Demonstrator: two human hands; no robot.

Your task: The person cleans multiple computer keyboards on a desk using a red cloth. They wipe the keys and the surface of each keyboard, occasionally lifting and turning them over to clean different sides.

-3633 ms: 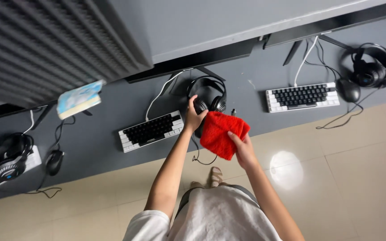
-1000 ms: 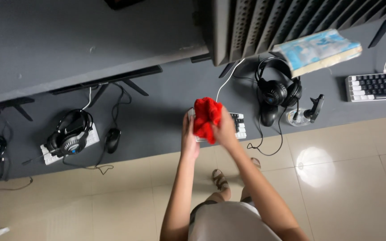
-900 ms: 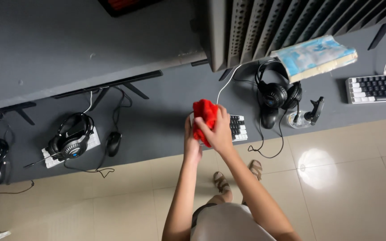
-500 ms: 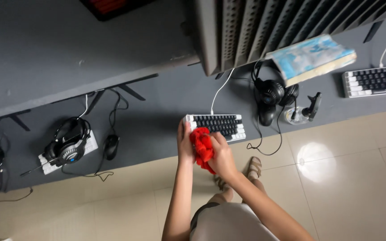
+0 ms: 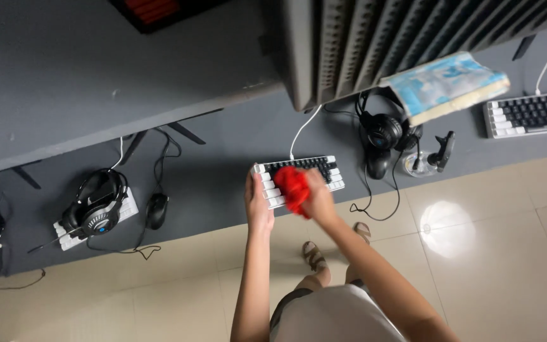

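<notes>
your red cloth (image 5: 292, 189) sits bunched on the near half of the small black-and-white keyboard (image 5: 300, 178), which lies at the near edge of the grey desk (image 5: 223, 158). your right hand (image 5: 316, 197) is closed around the cloth and presses it onto the keys; your left hand (image 5: 257, 201) is clasped on the keyboard's left end, fingers wrapped over the edge, steadying it.

to wipe well, hold that left end firm so the board doesn't slide off the near edge, and draw the cloth along the key rows rather than across them (the picture is a little blurred, so i can't tell how hard you are pressing). mind the white cable (image 5: 301, 130) running from the far side of the keyboard.

to the right lie a black headset (image 5: 382, 132), a mouse (image 5: 378, 164) and a second keyboard (image 5: 530, 113); far left, another headset (image 5: 96, 206) rests on a keyboard beside a mouse (image 5: 156, 210).

as for containers, only a small clear round dish (image 5: 418, 164) shows, just right of the mouse, and its contents are too small to tell.
</notes>
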